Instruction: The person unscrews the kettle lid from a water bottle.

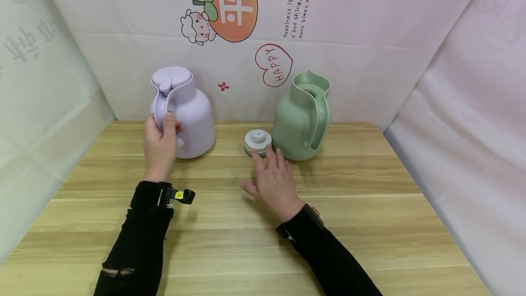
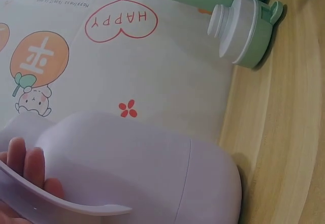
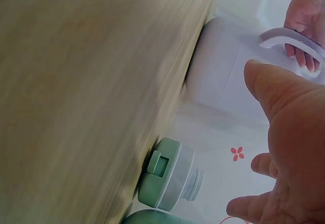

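A lilac jug (image 1: 191,113) with its lid on stands at the back left of the wooden table (image 1: 361,204). My left hand (image 1: 161,143) grips its handle (image 2: 56,198); the fingers (image 2: 28,165) curl round it. A green jug (image 1: 302,118) without a lid stands at the back right. Its green and white lid (image 1: 258,142) lies upside down on the table just left of it, also seen as the lid (image 2: 244,31) and the lid (image 3: 170,176). My right hand (image 1: 273,177) hovers flat, fingers spread, fingertips just short of that lid.
Papered walls (image 1: 349,35) with an orange cartoon and a "HAPPY" heart close off the back and both sides of the table. Bare wood stretches from the jugs to the near edge.
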Motion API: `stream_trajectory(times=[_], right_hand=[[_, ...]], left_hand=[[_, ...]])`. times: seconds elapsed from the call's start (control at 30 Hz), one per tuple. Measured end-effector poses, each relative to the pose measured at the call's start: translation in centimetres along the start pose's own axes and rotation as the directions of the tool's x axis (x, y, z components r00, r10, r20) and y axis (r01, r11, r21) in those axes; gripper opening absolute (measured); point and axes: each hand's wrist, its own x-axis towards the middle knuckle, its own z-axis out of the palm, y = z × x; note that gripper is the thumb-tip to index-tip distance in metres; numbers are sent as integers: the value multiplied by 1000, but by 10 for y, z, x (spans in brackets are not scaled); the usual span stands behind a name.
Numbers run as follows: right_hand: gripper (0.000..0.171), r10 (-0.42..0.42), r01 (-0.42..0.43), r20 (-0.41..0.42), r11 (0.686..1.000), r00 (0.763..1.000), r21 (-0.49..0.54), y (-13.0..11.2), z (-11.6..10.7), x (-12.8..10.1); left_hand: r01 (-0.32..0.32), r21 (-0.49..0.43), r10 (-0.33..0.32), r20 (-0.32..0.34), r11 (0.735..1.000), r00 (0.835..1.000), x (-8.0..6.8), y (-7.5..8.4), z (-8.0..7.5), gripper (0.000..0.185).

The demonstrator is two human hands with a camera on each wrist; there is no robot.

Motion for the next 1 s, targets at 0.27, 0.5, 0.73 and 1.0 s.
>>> stream_trajectory(times=[0.27, 0.5, 0.73, 1.0], right_hand=[[93, -12, 12, -4, 1000, 1000, 6, -1, -1, 0], [93, -10, 10, 3, 1000, 1000, 13, -2, -1, 0], [94, -17, 17, -3, 1000, 1000, 17, -2, -1, -1], [93, -28, 29, -31, 999, 999, 18, -2, -1, -1]], left_hand=[[56, -2, -56, 21, 998, 998, 6, 5, -1, 47], [159, -66, -155, 57, 985, 986, 8, 11, -2, 48], [126, -18, -125, 53, 992, 991, 8, 12, 0, 43], [76, 45, -77, 18, 996, 997, 9, 9, 2, 46]])
